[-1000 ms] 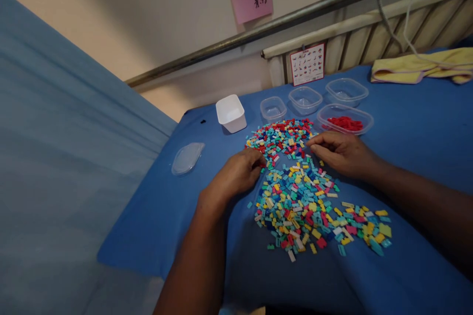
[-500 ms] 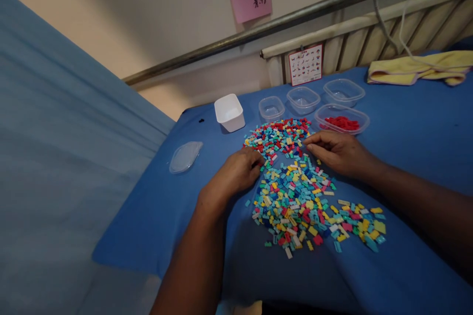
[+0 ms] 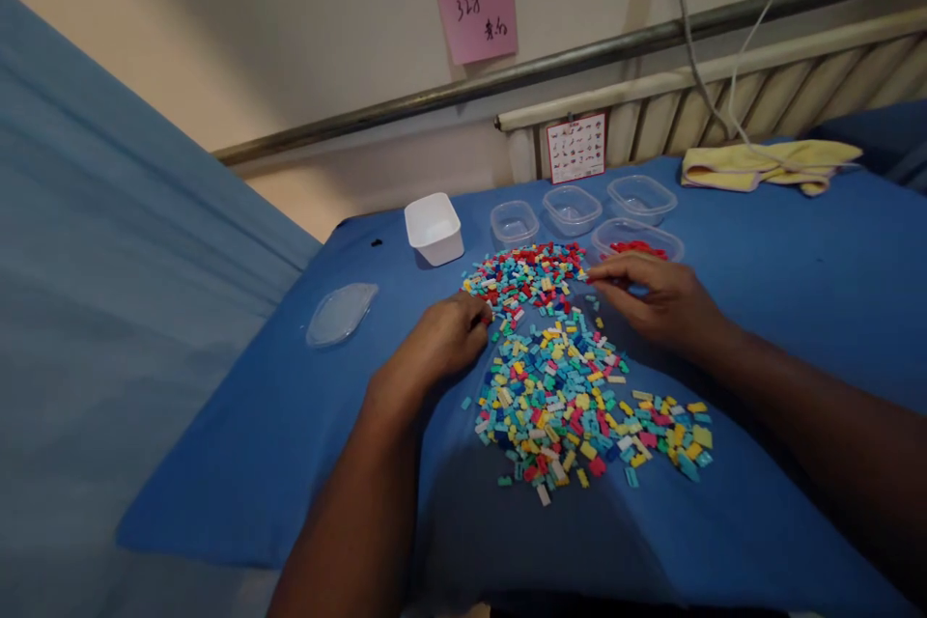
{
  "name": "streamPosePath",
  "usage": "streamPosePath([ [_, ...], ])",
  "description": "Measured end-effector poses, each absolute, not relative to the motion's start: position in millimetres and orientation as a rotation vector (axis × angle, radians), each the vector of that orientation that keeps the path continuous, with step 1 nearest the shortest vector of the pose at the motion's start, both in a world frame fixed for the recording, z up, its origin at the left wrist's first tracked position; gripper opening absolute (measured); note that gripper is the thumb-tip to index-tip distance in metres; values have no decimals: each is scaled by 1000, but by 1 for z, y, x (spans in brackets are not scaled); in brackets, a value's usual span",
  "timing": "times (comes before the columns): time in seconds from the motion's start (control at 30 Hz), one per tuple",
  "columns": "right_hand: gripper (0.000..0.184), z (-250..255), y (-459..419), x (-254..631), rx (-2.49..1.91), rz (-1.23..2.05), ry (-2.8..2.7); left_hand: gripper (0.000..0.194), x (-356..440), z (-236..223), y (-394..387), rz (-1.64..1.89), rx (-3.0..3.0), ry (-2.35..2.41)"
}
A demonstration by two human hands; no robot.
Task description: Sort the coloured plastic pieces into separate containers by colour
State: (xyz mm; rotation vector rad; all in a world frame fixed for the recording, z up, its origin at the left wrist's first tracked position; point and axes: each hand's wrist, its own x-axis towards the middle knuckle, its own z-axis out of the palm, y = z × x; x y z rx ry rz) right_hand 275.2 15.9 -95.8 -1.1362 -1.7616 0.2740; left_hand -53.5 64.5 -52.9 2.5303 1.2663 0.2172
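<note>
My right hand [image 3: 656, 294] is just right of the upper pile of small toy bricks [image 3: 532, 270], its thumb and index finger pinched on a small red brick [image 3: 592, 279]. My left hand [image 3: 453, 333] rests at the left edge of that pile with its fingers curled in; what they hold, if anything, is hidden. Below lies a wider pile of mixed bricks [image 3: 557, 386], mostly turquoise and yellow, spreading to the right. Behind my right hand stands a clear container [image 3: 677, 249] with red bricks [image 3: 637, 249] in it, partly covered by the hand.
Along the back stand a white tub [image 3: 438, 237] and clear containers [image 3: 572, 212]. A clear lid [image 3: 340, 314] lies at left on the blue cloth [image 3: 238, 473]. A yellow towel [image 3: 768, 164] lies at back right, under a hanging cable [image 3: 735, 77]. A blue curtain [image 3: 108, 261] hangs at left.
The view has shifted slightly. A red brick now shows between my right thumb and finger, beside the pile's right edge. My left hand remains curled at the left edge.
</note>
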Motion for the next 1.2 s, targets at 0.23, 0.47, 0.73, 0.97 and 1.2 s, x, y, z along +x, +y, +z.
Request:
streamPosePath([
  [0.23,24,-85,32,334,-1382,-74,-1624,19,-54,-49,66,266,2479,1261],
  [0.47,24,-84,16,302,-1290,86,-1492,20,-41,-46,59,641,1941,1137],
  [0.73,27,-97,-12,213,-909,1192,-1542,11,11,-46,23,805,2080,912],
  [0.97,27,-99,-7,218,-1022,1230,-1284,15,22,-60,23,1008,1799,962],
  [1.2,28,-98,-6,220,-1039,1181,-1214,30,26,-61,19,940,1491,991],
])
